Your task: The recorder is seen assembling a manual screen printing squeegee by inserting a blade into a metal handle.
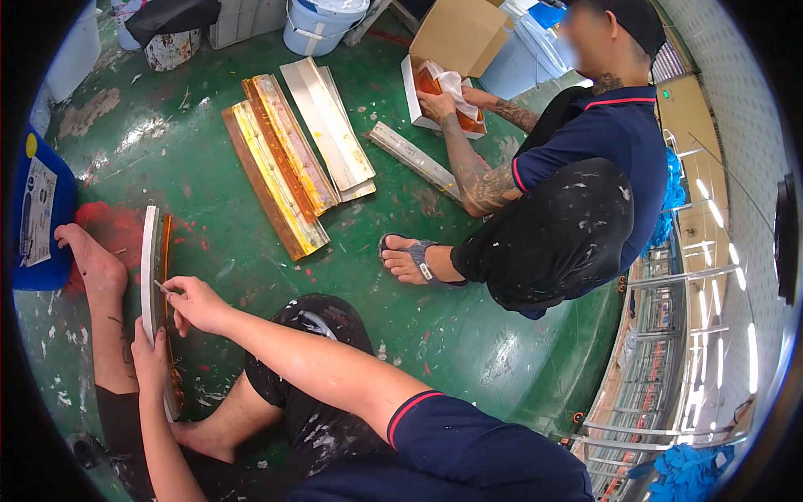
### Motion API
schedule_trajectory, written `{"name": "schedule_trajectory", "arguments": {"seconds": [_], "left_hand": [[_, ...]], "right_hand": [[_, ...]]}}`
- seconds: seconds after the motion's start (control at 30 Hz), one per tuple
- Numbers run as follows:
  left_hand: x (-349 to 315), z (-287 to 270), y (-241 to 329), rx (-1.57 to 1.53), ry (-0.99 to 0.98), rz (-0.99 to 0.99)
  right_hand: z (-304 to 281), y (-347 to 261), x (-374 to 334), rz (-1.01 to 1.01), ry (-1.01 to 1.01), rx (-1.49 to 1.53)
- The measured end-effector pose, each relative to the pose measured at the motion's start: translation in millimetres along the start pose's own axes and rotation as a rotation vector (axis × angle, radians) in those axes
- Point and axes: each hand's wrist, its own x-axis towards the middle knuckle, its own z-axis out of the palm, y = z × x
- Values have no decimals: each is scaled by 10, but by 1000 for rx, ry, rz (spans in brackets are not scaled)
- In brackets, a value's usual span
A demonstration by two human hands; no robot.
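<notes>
— Where was the bar (149, 268) seen?
— It was held lengthwise over the green floor (519, 356), between the 2 bare feet (102, 266), with an orange strip (168, 243) along its right side.
— And the hands?
— The bar's nearer part was gripped by the left hand (150, 356), fingers wrapped round it. Just beyond, a thin tool (161, 287) was pinched by the right hand (199, 306) near the bar; whether its tip touched could not be told.
— What was laid out nearby?
— 2 yellow-and-brown slats (274, 177) were set side by side, with overlapping pale slats (330, 121) next to them and 1 grey slat (411, 157) apart. A blue drum (57, 188) was placed just beside the left foot.
— Who else was pictured?
— A crouching co-worker (585, 184), at right; both hands were held at an open white box (411, 94), where an orange item (428, 85) and white wrapping (452, 85) were seen.
</notes>
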Motion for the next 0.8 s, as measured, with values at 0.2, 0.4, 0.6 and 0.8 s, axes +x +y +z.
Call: {"name": "schedule_trajectory", "arguments": {"seconds": [0.2,0.4,0.6,0.8], "left_hand": [[38,107,139,90,17,-32],[-36,-64,13,15,9,19],[140,117,164,211,20,-19],[3,-11,35,250,27,-62]], "right_hand": [[-71,63,133,-331,176,-493],[173,153,-40,-100,50,-1078],[28,131,-108,-147,-99,-1393],[95,351,-83,-345,-132,-1449]]}}
